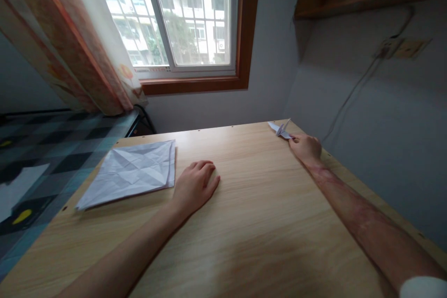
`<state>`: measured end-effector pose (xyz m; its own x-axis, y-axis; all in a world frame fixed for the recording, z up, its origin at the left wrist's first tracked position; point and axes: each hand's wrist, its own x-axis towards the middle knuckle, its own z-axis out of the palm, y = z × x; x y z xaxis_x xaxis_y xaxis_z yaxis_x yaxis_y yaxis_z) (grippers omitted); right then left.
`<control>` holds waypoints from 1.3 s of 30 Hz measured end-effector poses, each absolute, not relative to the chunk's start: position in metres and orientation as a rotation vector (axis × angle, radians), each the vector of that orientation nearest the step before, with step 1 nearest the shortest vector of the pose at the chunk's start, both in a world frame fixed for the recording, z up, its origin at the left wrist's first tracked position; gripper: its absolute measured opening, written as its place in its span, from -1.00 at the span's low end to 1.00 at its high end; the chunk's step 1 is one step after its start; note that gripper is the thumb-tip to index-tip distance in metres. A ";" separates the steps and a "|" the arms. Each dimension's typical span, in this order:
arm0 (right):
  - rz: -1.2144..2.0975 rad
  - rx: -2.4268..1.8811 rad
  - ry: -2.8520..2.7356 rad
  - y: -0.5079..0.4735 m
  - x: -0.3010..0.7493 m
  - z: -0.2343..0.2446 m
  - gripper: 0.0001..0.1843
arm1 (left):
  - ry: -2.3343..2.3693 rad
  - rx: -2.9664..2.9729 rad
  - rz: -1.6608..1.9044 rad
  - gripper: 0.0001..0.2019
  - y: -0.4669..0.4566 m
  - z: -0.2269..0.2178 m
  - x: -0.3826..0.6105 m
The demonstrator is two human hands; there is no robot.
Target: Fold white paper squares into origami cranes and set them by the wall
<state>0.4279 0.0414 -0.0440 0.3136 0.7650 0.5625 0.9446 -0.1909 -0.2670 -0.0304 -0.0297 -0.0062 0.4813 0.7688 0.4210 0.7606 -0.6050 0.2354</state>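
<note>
At the far right corner of the table [244, 205], my right hand [306, 149] pinches one end of a small white folded-paper crane [280, 131]. The crane's pointed parts stick out to the left of my fingers and upward. My left hand [195, 181] rests palm down on the wood near the middle, with the thumb apart from the fingers and nothing in it. Left of that hand lie creased white paper sheets [139, 167], stacked flat and marked with fold lines. They do not touch my fingers.
A bed with a checked cover [70, 149] stands along the table's left side, with a white paper [24, 186] on it. Behind are a barred window [195, 18] and a curtain [80, 32]. A cable [352, 88] hangs from a wall socket [391, 48] at right, below a wooden shelf [370, 0].
</note>
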 end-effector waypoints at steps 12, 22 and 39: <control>-0.413 -1.964 -1.506 0.040 0.421 -0.040 -0.61 | 1.382 2.717 0.749 -0.81 -0.031 -0.005 -0.031; -0.384 -2.006 -1.498 0.040 0.423 -0.041 -0.48 | 1.384 2.713 0.754 -0.81 -0.031 -0.004 -0.030; -0.443 -1.613 -1.716 0.033 0.386 -0.020 -0.60 | 1.383 2.717 0.754 -0.82 -0.031 -0.004 -0.029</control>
